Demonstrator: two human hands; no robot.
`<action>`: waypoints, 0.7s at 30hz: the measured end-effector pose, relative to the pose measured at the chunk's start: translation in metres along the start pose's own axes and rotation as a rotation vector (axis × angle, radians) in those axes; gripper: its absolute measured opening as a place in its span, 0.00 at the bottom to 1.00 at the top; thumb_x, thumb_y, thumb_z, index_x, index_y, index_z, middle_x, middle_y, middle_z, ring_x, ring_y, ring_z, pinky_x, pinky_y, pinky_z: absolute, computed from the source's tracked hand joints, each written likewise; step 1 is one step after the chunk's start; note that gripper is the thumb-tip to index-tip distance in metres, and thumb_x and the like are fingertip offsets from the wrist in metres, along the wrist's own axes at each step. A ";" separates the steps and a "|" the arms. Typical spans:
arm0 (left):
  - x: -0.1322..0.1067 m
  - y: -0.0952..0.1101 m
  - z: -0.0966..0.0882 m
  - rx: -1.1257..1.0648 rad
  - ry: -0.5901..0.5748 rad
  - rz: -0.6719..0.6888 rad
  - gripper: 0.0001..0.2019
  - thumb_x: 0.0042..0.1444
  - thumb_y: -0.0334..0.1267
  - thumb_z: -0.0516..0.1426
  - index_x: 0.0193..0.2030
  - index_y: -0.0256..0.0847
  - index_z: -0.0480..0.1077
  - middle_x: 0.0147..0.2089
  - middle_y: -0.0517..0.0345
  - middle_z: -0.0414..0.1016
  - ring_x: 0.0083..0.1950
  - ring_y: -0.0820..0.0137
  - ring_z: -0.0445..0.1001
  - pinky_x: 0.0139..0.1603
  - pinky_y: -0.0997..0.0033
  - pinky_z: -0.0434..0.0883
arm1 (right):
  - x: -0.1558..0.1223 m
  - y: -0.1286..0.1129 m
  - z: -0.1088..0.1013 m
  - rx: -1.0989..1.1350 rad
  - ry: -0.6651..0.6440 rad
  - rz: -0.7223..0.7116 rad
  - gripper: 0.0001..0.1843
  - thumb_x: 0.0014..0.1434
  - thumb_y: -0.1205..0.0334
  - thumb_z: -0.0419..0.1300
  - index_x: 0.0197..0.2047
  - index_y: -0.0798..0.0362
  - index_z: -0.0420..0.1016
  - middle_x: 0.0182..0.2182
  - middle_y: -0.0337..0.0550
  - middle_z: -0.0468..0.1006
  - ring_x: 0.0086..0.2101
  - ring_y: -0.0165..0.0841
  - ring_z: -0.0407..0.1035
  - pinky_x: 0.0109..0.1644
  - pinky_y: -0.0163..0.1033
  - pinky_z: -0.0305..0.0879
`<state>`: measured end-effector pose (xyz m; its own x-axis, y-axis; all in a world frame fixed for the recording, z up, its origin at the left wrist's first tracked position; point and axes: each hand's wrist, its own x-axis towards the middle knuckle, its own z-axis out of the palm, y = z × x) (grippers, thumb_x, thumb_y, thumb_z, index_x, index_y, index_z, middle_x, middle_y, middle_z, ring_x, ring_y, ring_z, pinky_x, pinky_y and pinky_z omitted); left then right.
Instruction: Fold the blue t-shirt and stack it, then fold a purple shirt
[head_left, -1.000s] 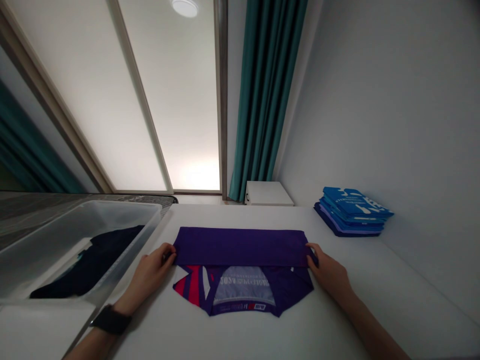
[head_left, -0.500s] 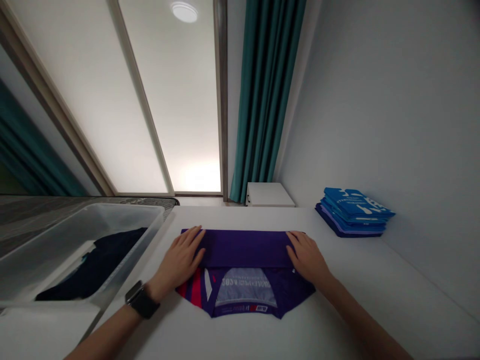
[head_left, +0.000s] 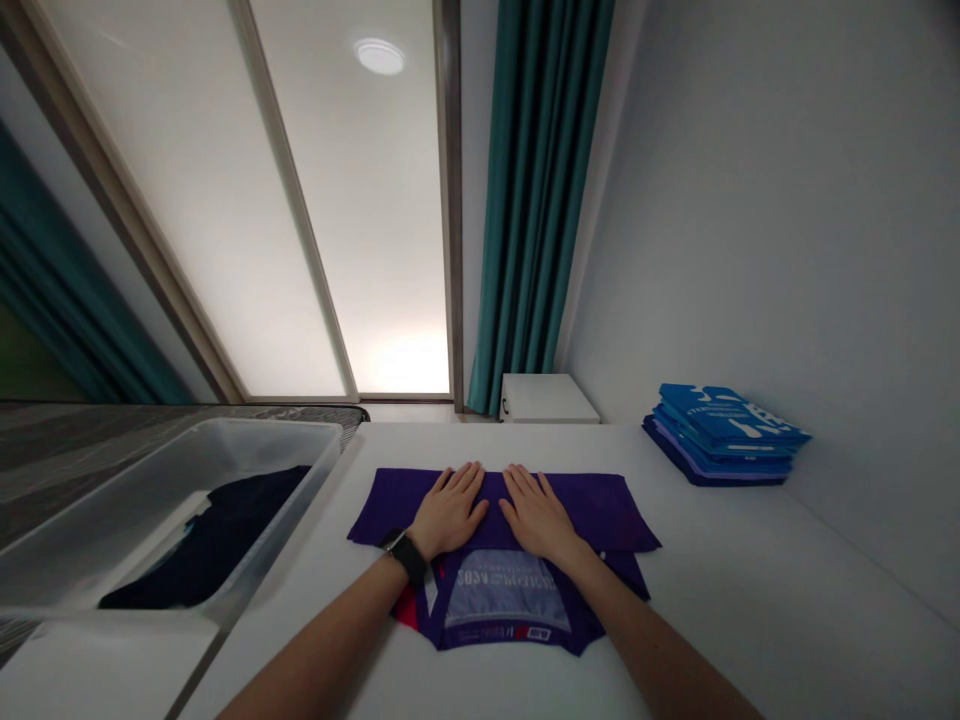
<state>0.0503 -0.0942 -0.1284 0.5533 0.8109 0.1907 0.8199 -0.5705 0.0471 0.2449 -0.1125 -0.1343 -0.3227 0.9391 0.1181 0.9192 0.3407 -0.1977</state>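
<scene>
A purple shirt (head_left: 592,508) lies partly folded on the white table, its plain upper part turned over toward the collar. Below the fold show a grey printed panel, a collar edge and a bit of red at the left. My left hand (head_left: 450,508), with a black watch on the wrist, rests flat on the folded band just left of its middle. My right hand (head_left: 536,510) lies flat on the same band, a little to the right of the left one. Both have fingers stretched out and press on the cloth without gripping it.
A stack of folded blue and purple clothes (head_left: 724,440) sits at the right by the wall. On the left, a translucent plastic bin (head_left: 262,430) holds dark clothing (head_left: 217,540). Beyond the white table (head_left: 300,640) stand a small white cabinet (head_left: 551,398) and a teal curtain (head_left: 544,200).
My hands have moved inward from the two ends of the folded band to its middle. The band's lower corners now spread wider to both sides. The view has shifted slightly.
</scene>
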 end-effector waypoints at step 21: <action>0.001 -0.003 0.004 -0.037 0.021 -0.002 0.27 0.67 0.49 0.42 0.69 0.40 0.55 0.71 0.51 0.54 0.71 0.63 0.54 0.70 0.54 0.51 | -0.039 0.123 -0.018 -0.134 -0.013 0.125 0.33 0.68 0.47 0.36 0.70 0.55 0.53 0.68 0.49 0.54 0.67 0.37 0.45 0.70 0.53 0.37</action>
<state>0.0487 -0.0912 -0.1323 0.5479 0.8094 0.2111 0.8150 -0.5734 0.0833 0.3746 -0.1076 -0.1452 -0.2066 0.9745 0.0878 0.9738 0.2135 -0.0780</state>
